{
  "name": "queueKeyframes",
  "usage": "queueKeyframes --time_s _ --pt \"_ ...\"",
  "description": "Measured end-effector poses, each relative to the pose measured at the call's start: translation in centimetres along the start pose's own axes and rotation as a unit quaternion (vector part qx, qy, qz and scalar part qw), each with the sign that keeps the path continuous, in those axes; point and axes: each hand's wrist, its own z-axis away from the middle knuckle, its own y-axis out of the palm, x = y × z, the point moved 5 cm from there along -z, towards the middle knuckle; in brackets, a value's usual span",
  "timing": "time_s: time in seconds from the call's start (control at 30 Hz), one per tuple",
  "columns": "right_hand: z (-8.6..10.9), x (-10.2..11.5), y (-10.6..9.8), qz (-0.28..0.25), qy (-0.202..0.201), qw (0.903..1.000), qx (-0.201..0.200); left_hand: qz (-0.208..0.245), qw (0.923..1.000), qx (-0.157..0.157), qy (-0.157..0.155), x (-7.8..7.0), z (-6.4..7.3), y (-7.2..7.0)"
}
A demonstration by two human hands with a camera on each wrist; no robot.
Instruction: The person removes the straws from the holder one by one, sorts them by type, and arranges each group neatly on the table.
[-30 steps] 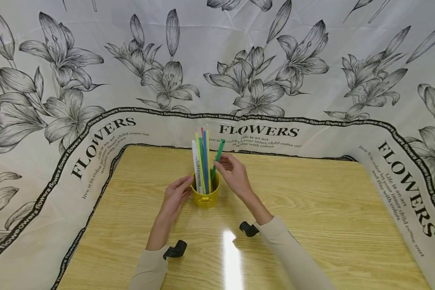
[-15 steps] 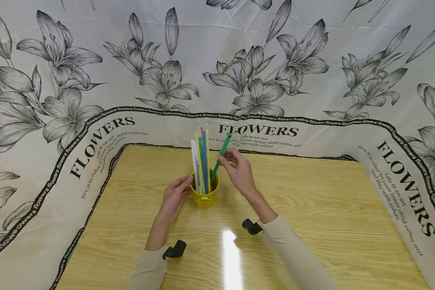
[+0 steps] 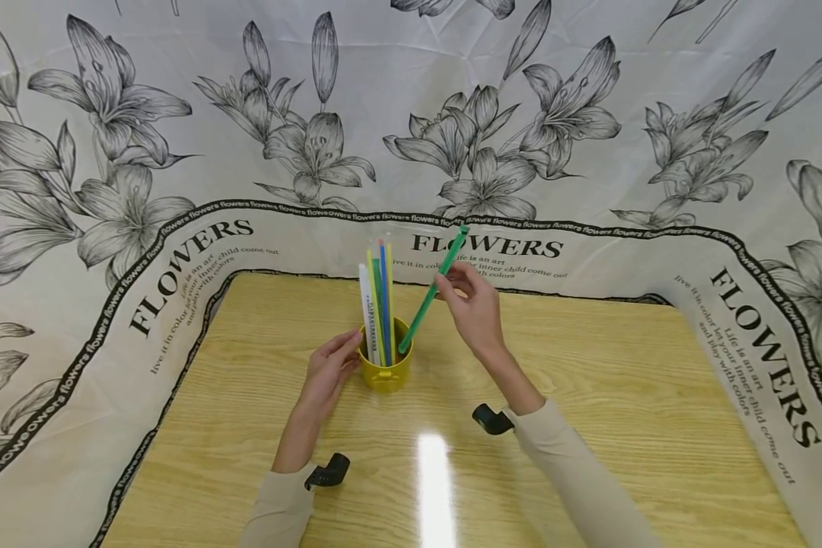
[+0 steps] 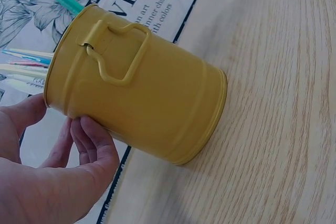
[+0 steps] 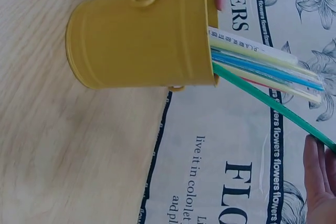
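Observation:
A small yellow metal bucket (image 3: 386,378) with wire side handles stands upright on the wooden table. My left hand (image 3: 329,373) holds its left side; in the left wrist view the thumb is at the rim and the other fingers curl against the wall. My right hand (image 3: 478,310) pinches a long, thin green strip (image 3: 430,297) by its upper part. The strip slants up to the right, its lower end at the bucket's mouth. Several slim sticks in white, yellow, blue, red and green, some in clear wrapping, stand in the bucket, such as a blue stick (image 5: 262,66).
The wood-grain table (image 3: 589,380) reaches to a white flower-print cloth (image 3: 356,175) hung behind and at both sides. Black wrist cameras (image 3: 491,418) sit at the cuffs of the beige sleeves (image 3: 575,472).
My right hand has moved up and to the right, drawing the green strip further out of the bucket and tilting it more. The left hand stays at the bucket.

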Motion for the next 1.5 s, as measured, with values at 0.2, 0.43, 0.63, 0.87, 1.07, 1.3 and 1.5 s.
queueKeyframes --time_s 0.2,0.43,0.63,0.87,1.07,1.3,1.5 --pt "-0.5 0.2 -1.5 -0.029 0.020 0.9991 -0.024 -0.005 1.0000 0.000 -0.002 -0.2 0.1 0.0" --pt "-0.5 -0.3 -3.1 -0.063 0.055 0.9955 -0.044 -0.006 1.0000 -0.002 -0.001 -0.1 0.1 0.0" --pt "0.3 -1.9 -4.1 -0.053 0.095 0.9926 -0.055 -0.008 0.9999 0.007 0.006 -0.1 0.2 0.0" --pt "1.6 -3.9 -4.6 -0.059 0.131 0.9883 -0.052 -0.006 0.9998 0.013 0.011 0.1 0.1 -0.1" --pt "2.8 -5.3 -4.8 -0.055 0.153 0.9854 -0.049 -0.002 0.9998 0.016 0.011 0.1 0.1 0.0" --pt "4.4 -7.1 -4.6 -0.049 0.172 0.9831 -0.040 0.000 0.9999 0.012 0.007 0.1 0.0 0.0" --pt "5.9 -8.6 -4.4 -0.040 0.188 0.9807 -0.034 -0.002 0.9999 0.009 0.006 0.1 0.1 0.0"
